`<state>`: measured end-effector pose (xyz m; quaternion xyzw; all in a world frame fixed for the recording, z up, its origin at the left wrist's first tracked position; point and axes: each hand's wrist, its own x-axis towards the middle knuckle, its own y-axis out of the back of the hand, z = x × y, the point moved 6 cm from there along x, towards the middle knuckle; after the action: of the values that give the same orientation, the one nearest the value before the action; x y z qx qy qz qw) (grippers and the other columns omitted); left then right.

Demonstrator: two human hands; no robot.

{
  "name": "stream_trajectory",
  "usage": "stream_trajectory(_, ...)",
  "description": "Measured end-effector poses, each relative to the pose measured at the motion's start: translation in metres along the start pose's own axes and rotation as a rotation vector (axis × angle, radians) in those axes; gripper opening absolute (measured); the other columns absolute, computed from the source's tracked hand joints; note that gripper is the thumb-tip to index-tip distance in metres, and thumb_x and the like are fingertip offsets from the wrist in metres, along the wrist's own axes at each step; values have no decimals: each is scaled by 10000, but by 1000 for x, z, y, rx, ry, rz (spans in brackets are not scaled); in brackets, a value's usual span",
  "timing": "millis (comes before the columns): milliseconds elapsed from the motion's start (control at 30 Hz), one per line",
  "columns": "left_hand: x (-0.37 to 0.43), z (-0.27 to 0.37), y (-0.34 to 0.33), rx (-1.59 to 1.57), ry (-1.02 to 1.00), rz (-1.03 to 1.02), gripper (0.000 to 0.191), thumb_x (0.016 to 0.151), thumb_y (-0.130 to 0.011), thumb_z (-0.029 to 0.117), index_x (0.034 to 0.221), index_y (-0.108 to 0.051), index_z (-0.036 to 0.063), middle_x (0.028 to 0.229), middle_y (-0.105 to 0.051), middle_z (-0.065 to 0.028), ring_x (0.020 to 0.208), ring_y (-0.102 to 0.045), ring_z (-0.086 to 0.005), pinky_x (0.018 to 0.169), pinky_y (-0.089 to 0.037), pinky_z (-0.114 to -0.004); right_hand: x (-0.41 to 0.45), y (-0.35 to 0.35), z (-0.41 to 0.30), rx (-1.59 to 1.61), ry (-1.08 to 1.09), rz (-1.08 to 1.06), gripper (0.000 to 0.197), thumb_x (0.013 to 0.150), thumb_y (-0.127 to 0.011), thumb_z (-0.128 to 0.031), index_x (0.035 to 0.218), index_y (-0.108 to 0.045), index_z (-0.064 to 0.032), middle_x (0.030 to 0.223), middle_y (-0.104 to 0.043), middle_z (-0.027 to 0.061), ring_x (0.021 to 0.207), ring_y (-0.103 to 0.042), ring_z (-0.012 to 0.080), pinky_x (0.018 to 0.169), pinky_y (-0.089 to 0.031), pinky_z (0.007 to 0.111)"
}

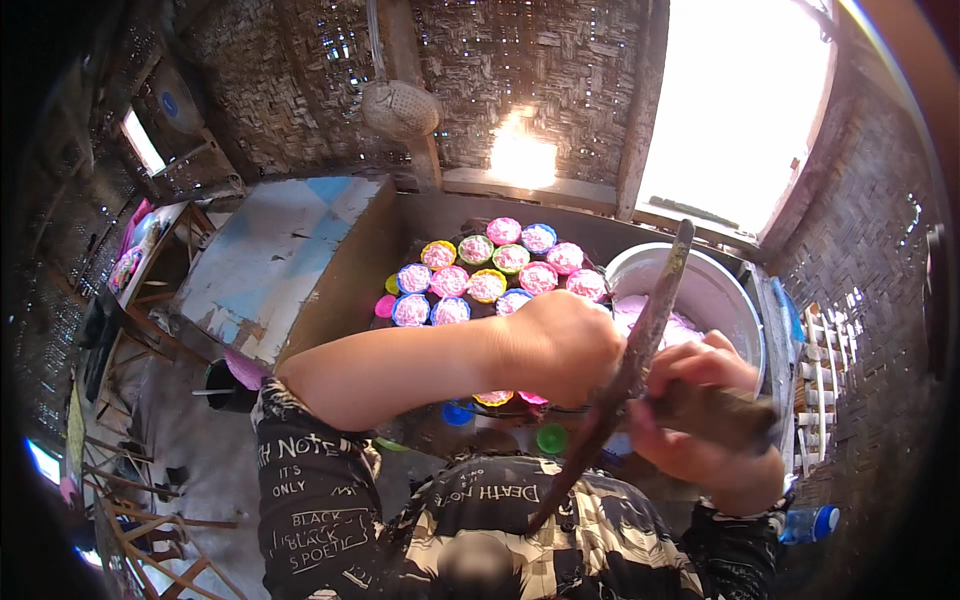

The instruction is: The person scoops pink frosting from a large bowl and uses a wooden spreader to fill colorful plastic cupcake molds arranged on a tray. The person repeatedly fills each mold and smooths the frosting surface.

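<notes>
My left hand (570, 341) is curled into a fist over the colourful cups, its right end against or just behind a long dark wooden stick (652, 322). Its fingers are hidden, so what it holds cannot be told. The stick slants from above the bucket down towards my shirt. On its right side my right hand (697, 382) is closed around a short brown piece (716, 416), perhaps wood, blurred by motion. Beneath the hands, several fluted cups (486, 286) hold pink-and-white shredded filling. A white bucket (739, 300) contains a pink mass (679, 330).
To the left stands a worn blue-and-white panel-topped box (277, 247). Woven bamboo walls surround the space, with a bright window (735, 97) at upper right. A perforated ladle (400, 109) hangs on the wall. A blue-capped bottle (810, 525) lies at lower right. Bamboo frames (150, 517) stand lower left.
</notes>
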<state>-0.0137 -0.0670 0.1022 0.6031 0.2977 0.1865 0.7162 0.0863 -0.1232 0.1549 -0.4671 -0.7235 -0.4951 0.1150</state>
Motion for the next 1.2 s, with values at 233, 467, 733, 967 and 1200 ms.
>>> stream_trajectory(233,-34,-1,9,152,-73,367,150,664,-609,199,777,-579,104,638,-599,-78,596,-619,-273,522,-489,-381,-38,41,42,346,-173,342,648,638,-575,68,1201,-266,-17,677,-519,35,531,-486,66,485,-395,160)
stream_trajectory(467,-95,-71,-6,-788,-265,766,246,665,-739,123,866,-605,77,893,-630,-88,852,-613,-216,799,-466,-360,-88,102,85,646,22,1010,399,784,-524,-76,1151,-368,-54,731,-462,61,749,-464,151,767,-379,294)
stream_trajectory(733,-120,-99,-22,-1376,-677,1325,289,751,-717,302,940,-569,141,1279,-415,-154,1253,-282,-473,1007,-263,-615,2,-41,67,853,130,826,273,878,-420,-79,1130,-343,-9,988,-490,138,942,-532,245,888,-406,399)
stream_trajectory(967,-229,-128,-73,-1324,-555,1921,205,836,-597,351,948,-611,179,1008,-527,-72,1151,-444,-384,1011,-318,-563,13,-122,109,75,-142,-321,387,714,-700,-189,1068,-592,-75,1055,-509,134,1076,-441,304,935,-362,389)
stream_trajectory(1200,-275,-125,-113,-1406,-396,2087,207,849,-567,351,869,-642,159,955,-554,-63,1087,-467,-272,1045,-240,-538,-5,-168,135,-75,-60,-567,393,671,-669,-206,1038,-619,-75,972,-517,112,977,-459,270,880,-389,369)
